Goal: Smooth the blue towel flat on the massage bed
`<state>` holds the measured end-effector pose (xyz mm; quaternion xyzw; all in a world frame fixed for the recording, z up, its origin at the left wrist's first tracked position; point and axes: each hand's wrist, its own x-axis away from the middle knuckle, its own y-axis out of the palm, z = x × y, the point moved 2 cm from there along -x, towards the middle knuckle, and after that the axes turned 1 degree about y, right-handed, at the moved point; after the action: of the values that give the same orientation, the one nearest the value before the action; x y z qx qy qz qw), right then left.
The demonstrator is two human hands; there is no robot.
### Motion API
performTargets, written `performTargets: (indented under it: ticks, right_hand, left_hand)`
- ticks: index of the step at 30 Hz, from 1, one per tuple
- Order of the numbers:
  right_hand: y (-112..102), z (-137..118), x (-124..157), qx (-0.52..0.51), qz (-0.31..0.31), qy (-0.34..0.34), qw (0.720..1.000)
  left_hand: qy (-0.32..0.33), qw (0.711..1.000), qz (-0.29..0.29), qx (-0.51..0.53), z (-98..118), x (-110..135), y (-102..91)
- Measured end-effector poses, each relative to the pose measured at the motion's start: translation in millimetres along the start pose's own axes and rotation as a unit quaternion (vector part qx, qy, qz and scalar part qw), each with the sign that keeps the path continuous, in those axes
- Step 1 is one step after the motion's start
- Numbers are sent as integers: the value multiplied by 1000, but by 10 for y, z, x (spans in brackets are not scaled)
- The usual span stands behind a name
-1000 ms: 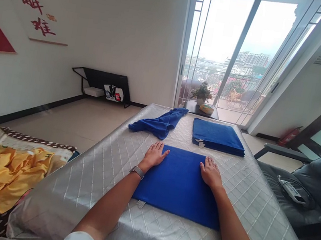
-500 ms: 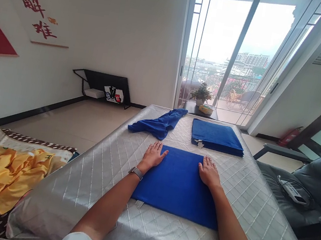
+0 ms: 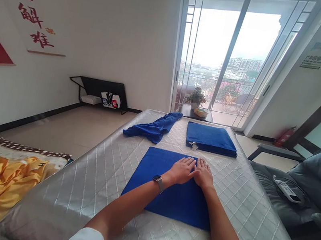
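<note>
Blue cloth point(image 3: 176, 201) under left hand point(image 3: 182, 170); right hand point(image 3: 204, 174) at corner.

Scroll point(image 3: 50, 48) on left wall: large red characters 解 and 难 above lower edge; character above them cut by picture's edge, 忧 or 优, cannot tell; small red column at right edge too blurred. Yellow cloth point(image 3: 4, 182): dark letter H near far right corner. Wall notice point(image 3: 318, 55): print too blurred. Blue stack point(image 3: 212, 137), bed's far right corner: white tag point(image 3: 194, 146) at near edge, lettering too small.
</note>
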<state>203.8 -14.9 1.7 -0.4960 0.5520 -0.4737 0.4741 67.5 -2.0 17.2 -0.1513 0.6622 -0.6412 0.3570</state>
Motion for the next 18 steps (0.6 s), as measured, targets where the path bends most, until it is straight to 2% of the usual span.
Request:
performTargets:
  ticks: [3,7,12,18]
  right_hand:
    - [7,26,20,13,-7,-19,1000]
    - [5,33,22,10,-9,-20,1000]
    - [-23,-12,0,-11,-5,10,1000]
    - [-53,-25,-1,-29,-16,22,999]
  left_hand:
    - [-24,999,-12,36,199,-282,140]
    - [-68,995,-36,66,157,-356,264]
    - [-93,993,-47,47,-154,-86,222]
    - [-180,982,-61,21,-793,380,-13]
